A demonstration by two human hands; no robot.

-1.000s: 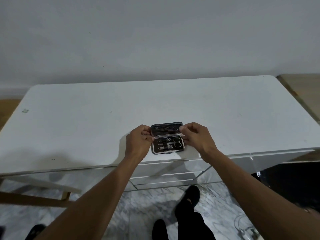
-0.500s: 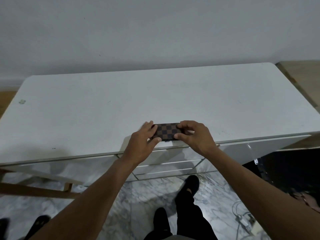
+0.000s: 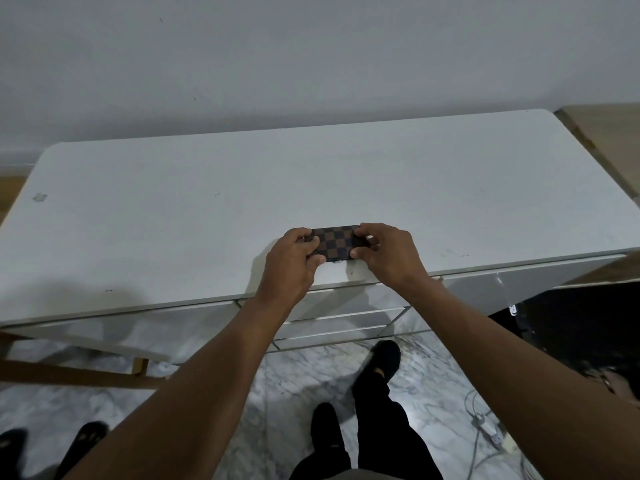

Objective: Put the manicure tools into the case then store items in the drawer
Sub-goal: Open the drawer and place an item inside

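White table [image 3: 207,209], hands gripping closed case [image 3: 335,243]

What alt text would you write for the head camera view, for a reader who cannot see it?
The left hand and the right hand grip the two ends of a closed brown checkered case at the front edge of a white desk. Drawer fronts show below it.

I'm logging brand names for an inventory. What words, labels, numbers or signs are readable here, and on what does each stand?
No text can be read in this picture.
checkered case: only brown and dark squares, no lettering visible.
small white mark, on the dark area below the right end of the table: too small and blurred to read.
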